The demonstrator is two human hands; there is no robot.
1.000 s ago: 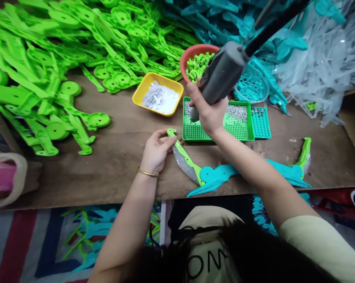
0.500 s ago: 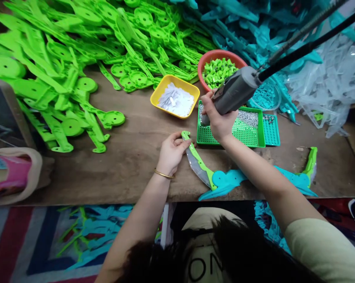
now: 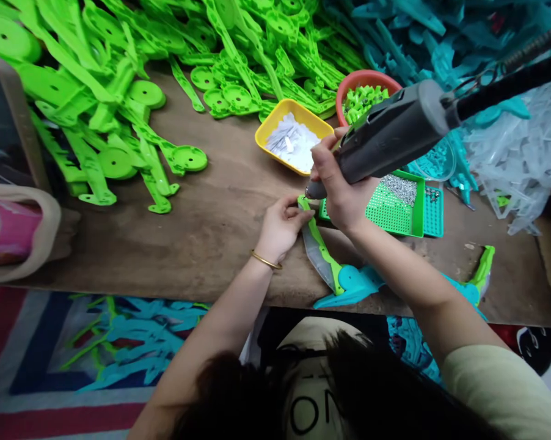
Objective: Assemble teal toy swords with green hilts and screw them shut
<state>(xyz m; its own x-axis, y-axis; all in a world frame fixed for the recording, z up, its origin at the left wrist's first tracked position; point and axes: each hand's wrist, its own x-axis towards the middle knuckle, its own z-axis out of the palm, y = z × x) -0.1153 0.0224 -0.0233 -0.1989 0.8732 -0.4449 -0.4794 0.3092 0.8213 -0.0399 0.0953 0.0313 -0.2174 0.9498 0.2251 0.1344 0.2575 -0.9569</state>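
The green-and-teal plastic assembly (image 3: 354,285) lies on the near side of the green tray (image 3: 392,214), and I have the left hand (image 3: 280,227) pinching its end just left of that tray, probably to steady it under the grey driver (image 3: 394,129) my right hand (image 3: 346,195) wraps.

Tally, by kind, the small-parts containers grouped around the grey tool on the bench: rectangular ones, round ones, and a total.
Rectangular: 3 (yellow tray, green tray, blue tray)
Round: 2 (red bowl, clear tub)
Total: 5
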